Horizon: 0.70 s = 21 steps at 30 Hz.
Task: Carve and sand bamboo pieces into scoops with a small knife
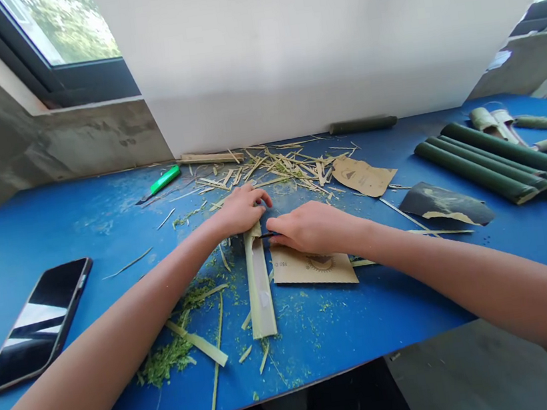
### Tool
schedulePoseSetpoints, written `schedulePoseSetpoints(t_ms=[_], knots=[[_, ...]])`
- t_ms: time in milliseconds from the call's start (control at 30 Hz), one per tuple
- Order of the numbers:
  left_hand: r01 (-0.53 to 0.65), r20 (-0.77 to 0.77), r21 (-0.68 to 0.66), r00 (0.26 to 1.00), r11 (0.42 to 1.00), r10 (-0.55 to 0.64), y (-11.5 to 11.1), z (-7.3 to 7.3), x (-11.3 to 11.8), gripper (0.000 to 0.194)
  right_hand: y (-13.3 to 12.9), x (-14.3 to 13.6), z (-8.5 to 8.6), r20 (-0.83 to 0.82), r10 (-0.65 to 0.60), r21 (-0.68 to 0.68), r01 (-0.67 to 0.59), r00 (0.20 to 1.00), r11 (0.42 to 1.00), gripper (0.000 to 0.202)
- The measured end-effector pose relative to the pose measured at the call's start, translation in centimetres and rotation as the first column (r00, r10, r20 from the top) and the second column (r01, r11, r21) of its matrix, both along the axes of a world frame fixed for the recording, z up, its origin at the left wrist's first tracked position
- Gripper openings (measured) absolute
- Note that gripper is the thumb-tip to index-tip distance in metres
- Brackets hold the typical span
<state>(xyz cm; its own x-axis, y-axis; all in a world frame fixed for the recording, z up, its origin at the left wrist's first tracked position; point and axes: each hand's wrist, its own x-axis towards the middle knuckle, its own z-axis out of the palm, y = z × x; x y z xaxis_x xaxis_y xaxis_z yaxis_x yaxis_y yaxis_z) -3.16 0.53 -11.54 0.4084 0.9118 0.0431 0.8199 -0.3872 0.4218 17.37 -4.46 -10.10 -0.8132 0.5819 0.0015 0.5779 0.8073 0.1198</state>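
A pale split bamboo piece (260,294) lies lengthwise on the blue table, its hollow side up. My left hand (244,209) is closed over its far end, fingers curled. From the right, my right hand (307,227) pinches a thin dark tool (268,234) whose tip meets the hollow of the bamboo; most of the tool is hidden in the fingers. Under my right hand is a brown sandpaper sheet (312,268) with printing on it. Green shavings (170,360) and a pale strip (198,342) are scattered left of the bamboo.
A phone (37,323) lies at the left, a green utility knife (164,180) behind it. Bamboo slivers (288,166) are heaped at the back. Rightward are another brown sheet (364,176), a dark curled sheet (444,202) and green bamboo pieces (480,167). A white board (303,46) stands behind.
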Motion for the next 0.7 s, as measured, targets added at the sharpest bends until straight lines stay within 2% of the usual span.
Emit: schedulePoseSetpoints(t_ms=[133, 200, 267, 400, 467, 567, 700], knots=[[-0.175, 0.001, -0.062, 0.984, 0.983, 0.176, -0.3, 0.0, 0.9, 0.037, 0.2, -0.5, 0.0, 0.046, 0.016, 0.03, -0.017, 0.999, 0.999, 0.043], [-0.216, 0.015, -0.075, 0.976, 0.974, 0.218, -0.4, -0.1, 1.1, 0.034, 0.1, -0.8, 0.2, 0.076, 0.017, 0.02, -0.018, 0.997, 1.0, 0.044], [-0.213, 0.025, -0.068, 0.976, 0.975, 0.215, -0.5, -0.3, 0.9, 0.036, 0.0, -1.2, 0.5, 0.097, 0.006, -0.002, -0.006, 0.995, 1.0, 0.044], [-0.138, 0.138, -0.05, 0.98, 0.989, 0.144, -0.6, -0.6, -0.1, 0.054, -0.4, -1.9, 1.0, 0.108, -0.035, -0.039, 0.039, 0.993, 0.998, 0.047], [-0.113, 0.183, -0.053, 0.976, 0.992, 0.121, -0.6, -0.8, -0.7, 0.054, -0.6, -2.3, 1.1, 0.109, -0.043, -0.038, 0.048, 0.993, 0.998, 0.048], [-0.112, 0.166, -0.079, 0.978, 0.991, 0.124, -0.4, -1.0, -1.2, 0.052, -0.7, -2.4, 1.4, 0.117, -0.041, -0.05, 0.047, 0.992, 0.998, 0.049], [-0.068, 0.178, -0.066, 0.981, 0.996, 0.078, -0.2, -1.2, -1.2, 0.052, 0.0, -2.0, 1.8, 0.14, -0.027, -0.128, 0.045, 0.99, 0.991, 0.048]])
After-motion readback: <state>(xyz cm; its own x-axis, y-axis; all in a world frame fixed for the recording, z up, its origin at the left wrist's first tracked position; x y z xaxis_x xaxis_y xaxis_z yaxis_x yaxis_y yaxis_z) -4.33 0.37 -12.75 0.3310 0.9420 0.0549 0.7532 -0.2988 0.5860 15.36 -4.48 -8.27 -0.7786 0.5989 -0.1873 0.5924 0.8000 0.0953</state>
